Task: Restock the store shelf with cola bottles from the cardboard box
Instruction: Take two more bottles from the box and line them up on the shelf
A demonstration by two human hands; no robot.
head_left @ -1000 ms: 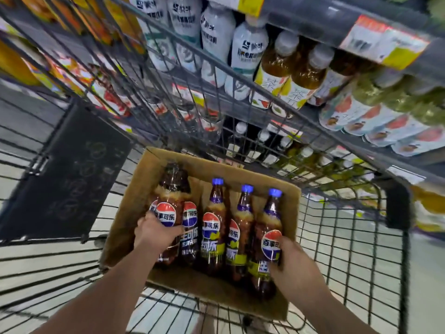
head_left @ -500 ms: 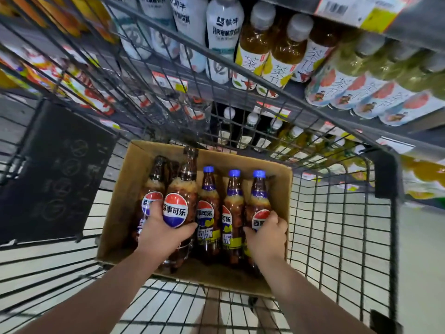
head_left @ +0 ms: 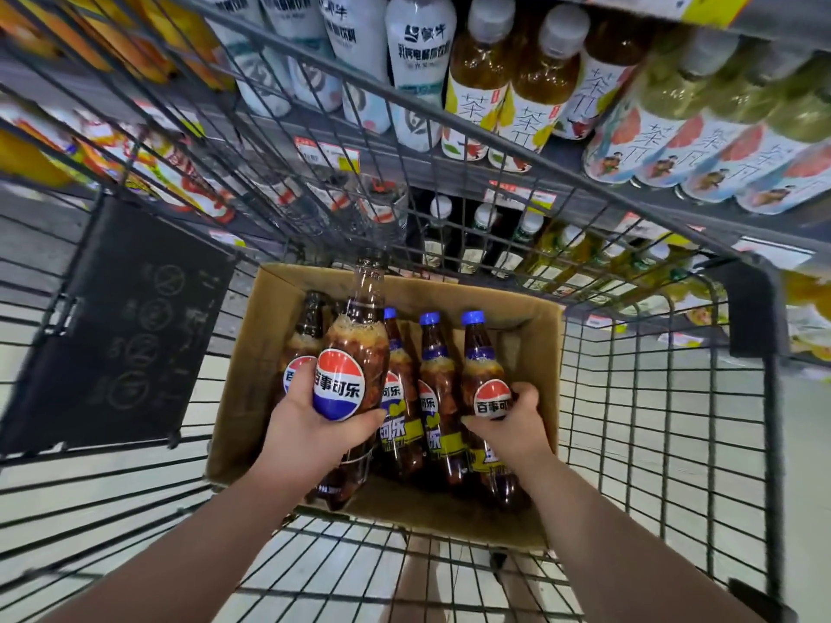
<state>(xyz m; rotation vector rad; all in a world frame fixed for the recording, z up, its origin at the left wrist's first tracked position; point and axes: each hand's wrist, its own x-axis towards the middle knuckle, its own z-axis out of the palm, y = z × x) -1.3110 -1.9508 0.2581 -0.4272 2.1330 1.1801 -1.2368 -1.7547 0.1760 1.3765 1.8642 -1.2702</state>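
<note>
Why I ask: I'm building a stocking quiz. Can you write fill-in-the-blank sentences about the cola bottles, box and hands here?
The brown ____ box sits in a grey wire cart. Three dark plastic cola bottles have ____ caps. The left hand grips a raised bottle; the right hand grips the ____most blue-capped bottle.
Missing words: cardboard, blue, right.

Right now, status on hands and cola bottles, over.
Left hand grips raised cola bottle. Right hand grips blue-capped bottle in cardboard box. Cart wall between box and shelf.
</note>
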